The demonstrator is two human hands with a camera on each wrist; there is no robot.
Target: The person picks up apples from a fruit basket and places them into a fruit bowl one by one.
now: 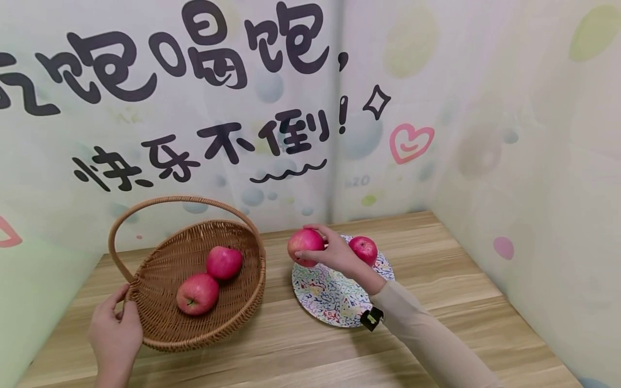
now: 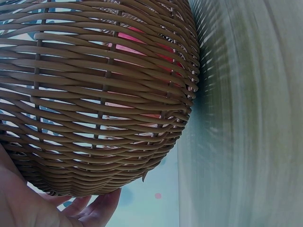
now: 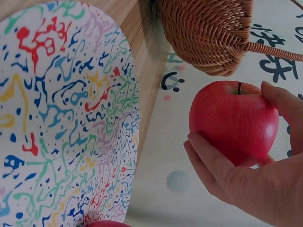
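Observation:
A brown wicker basket (image 1: 157,264) with a tall arched handle stands on the left of the table. My left hand (image 1: 116,331) grips its left rim; in the left wrist view the fingertips (image 2: 106,208) show below the woven side. Two red apples (image 1: 197,293) lie inside the basket. With my right hand (image 1: 342,256) I hold another red apple (image 3: 232,123), fingers and thumb around its sides, stem showing. It is raised over the left edge of a patterned round plate (image 1: 320,293). One more apple (image 1: 364,250) rests on the plate's far right side.
The wood-grain table (image 1: 436,334) runs up to a printed backdrop (image 1: 291,205) behind and at the sides. A black clip-like piece (image 1: 372,318) sits by the right sleeve (image 1: 422,328), over the plate's near edge.

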